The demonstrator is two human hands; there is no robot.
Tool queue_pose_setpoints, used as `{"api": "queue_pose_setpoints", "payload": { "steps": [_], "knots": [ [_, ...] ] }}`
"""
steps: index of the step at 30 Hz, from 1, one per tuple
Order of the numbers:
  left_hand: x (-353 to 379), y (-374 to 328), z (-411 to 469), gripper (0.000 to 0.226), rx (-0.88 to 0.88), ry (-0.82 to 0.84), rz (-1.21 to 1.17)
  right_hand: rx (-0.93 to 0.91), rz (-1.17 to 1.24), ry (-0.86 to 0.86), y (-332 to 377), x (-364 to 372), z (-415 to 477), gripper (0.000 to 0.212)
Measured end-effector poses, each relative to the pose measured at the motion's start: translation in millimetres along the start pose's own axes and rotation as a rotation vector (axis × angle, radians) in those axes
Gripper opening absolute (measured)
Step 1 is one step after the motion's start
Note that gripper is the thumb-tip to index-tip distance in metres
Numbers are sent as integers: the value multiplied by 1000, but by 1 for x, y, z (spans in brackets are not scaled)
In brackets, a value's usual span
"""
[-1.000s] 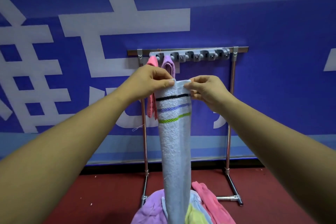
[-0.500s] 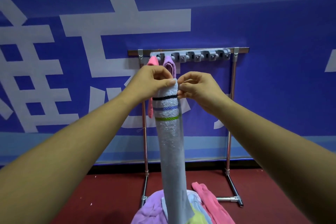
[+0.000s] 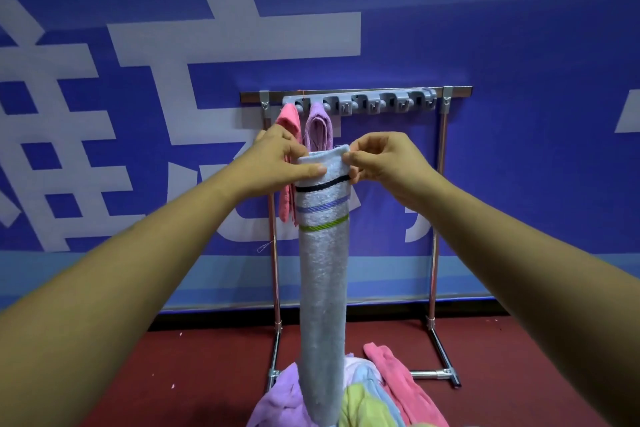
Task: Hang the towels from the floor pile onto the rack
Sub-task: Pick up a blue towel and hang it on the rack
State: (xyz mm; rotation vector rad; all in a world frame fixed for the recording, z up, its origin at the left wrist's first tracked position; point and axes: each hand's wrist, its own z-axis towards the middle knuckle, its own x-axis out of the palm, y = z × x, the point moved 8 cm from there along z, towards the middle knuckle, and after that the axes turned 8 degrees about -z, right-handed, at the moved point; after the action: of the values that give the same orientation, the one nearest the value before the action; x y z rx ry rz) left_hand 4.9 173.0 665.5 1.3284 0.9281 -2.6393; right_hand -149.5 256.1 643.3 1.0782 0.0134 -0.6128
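Holding a pale blue striped towel (image 3: 323,270) up in front of the rack (image 3: 438,218), folded narrow and hanging straight down, lower end in front of the floor pile (image 3: 363,402). Gripping the top left corner with the left hand (image 3: 277,163), thumb flat across the front, fingers curled behind. Pinching the top right edge with the right hand (image 3: 384,163), between thumb and bent fingers. Hung at the left end of the grey hook strip (image 3: 381,104): a pink towel (image 3: 290,120) and a purple towel (image 3: 320,125), side by side, the pink one partly behind the left hand. Heaped on the red floor (image 3: 207,374): purple, green, blue and pink cloths.
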Motion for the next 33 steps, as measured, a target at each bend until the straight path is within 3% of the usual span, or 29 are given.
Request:
{"api": "queue_pose_setpoints", "payload": {
  "steps": [3,8,10,16,20,25,27,30,33],
  "knots": [
    [3,3,-5,28,-7,86,-150,7,-46,12,-5,-5,-1,8],
    [7,14,-6,4,-25,-23,-455,-10,-28,-9,-6,-8,0,12],
    [8,18,-5,25,-62,-52,-552,-16,-23,-18,-6,-11,1,14],
    [10,8,1,4,-82,-131,-614,-44,-121,-90,-1,-20,8,10],
    [6,-1,3,1,-50,-169,-628,-15,-62,110,3,-9,14,19],
    [12,-3,1,4,-20,-152,-550,-78,-363,204,17,-3,16,14],
    [16,1,-2,10,-10,-113,-623,-86,-354,207,21,-4,20,16],
    [40,18,-14,38,-69,84,-721,-90,-341,168,27,-8,27,21],
    [76,51,-33,41,-173,204,-664,-97,-301,102,32,-16,36,17]
  ]
}}
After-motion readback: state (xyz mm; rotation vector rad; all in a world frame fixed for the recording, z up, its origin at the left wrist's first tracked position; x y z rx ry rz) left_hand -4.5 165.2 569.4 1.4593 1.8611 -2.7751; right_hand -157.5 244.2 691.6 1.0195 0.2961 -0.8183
